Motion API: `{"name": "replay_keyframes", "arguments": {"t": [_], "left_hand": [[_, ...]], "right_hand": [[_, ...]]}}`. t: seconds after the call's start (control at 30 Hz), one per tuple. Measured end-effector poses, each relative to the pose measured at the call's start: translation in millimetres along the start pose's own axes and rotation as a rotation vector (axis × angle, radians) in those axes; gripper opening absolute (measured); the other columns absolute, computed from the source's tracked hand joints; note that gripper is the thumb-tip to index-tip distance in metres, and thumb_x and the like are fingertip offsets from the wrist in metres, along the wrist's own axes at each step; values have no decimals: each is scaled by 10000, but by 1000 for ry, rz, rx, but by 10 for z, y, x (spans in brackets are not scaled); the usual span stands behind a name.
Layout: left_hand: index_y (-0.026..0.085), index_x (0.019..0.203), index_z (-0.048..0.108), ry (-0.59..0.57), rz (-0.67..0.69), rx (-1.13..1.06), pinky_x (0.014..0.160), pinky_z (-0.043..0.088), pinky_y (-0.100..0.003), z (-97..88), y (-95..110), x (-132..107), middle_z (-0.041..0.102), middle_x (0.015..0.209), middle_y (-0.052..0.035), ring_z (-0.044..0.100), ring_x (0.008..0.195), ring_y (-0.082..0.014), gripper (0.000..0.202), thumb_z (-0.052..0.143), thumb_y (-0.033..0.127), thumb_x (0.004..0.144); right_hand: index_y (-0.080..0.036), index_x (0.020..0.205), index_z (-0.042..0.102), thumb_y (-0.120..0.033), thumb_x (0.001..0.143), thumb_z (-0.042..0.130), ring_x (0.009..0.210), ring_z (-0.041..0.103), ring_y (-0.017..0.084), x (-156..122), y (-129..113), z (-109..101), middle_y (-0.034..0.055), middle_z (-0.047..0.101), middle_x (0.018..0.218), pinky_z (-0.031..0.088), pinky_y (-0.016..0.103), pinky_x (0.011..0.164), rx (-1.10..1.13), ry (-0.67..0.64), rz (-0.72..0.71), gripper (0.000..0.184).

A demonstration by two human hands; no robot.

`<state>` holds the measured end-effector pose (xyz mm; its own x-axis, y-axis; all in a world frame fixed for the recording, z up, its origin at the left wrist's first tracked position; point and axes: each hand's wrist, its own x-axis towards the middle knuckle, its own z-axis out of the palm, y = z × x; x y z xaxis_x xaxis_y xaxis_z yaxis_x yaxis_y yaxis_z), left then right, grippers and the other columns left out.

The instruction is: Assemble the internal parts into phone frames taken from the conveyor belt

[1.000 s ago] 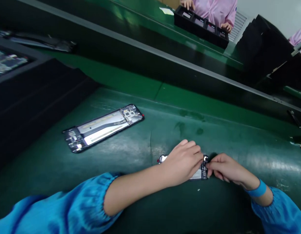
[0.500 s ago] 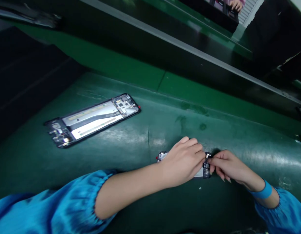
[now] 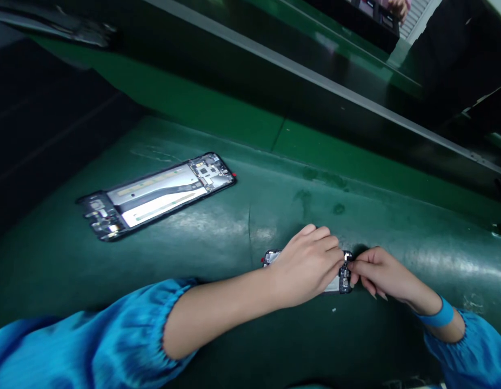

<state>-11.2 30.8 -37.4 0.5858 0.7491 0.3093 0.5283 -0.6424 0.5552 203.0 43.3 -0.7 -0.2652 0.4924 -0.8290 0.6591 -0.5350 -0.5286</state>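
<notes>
My left hand (image 3: 306,266) lies over an opened phone frame (image 3: 342,281) on the green mat, fingers curled down on it and covering most of it. Only the frame's two ends show. My right hand (image 3: 375,273) pinches at the frame's right end, fingertips pressed together on a small part that I cannot make out. Both arms wear blue sleeves. A second opened phone frame (image 3: 155,194) lies flat to the left, its metal inside and circuit boards facing up, untouched.
The green mat (image 3: 234,335) ends at a raised green ledge and a grey rail (image 3: 315,75) behind it. Dark trays (image 3: 39,108) stand at the left. Another person's hand (image 3: 398,7) rests on a black tray at the far top right.
The view has dropped and shifted slightly. My hands stay on the phone frame; the right fingertips have closed in at its right end.
</notes>
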Motion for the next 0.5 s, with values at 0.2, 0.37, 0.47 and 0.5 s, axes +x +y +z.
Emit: {"name": "replay_keyframes", "arguments": {"t": [0.2,0.37,0.47,0.5], "left_hand": [[175,815,671,16,0,5,735,289,-349,-7,3,10,596,775,-35,486,812,-189,292,475,247,1018],[173,803,668,27,25,10,727,283,-352,-13,4,5,587,760,-26,478,803,-188,289,487,253,1015],[170,789,657,1,49,-2,722,280,-351,-25,2,6,593,761,-25,477,792,-185,273,512,255,1004],[169,785,654,-8,49,-11,723,281,-351,-30,2,7,598,764,-26,480,792,-184,271,515,253,1002]], "right_hand": [[-153,688,662,-352,885,539,286,354,67,-29,22,14,-47,504,400,260,165,321,-10,3,1,306],[-158,687,657,-383,926,528,287,353,70,-31,10,20,-48,493,399,247,172,321,-12,3,5,354],[-159,679,657,-408,933,541,291,352,67,-31,-4,25,-51,483,396,246,173,324,-2,11,10,374],[-159,678,658,-415,932,547,292,354,66,-32,-7,26,-52,481,395,248,172,327,-1,11,14,378]]}}
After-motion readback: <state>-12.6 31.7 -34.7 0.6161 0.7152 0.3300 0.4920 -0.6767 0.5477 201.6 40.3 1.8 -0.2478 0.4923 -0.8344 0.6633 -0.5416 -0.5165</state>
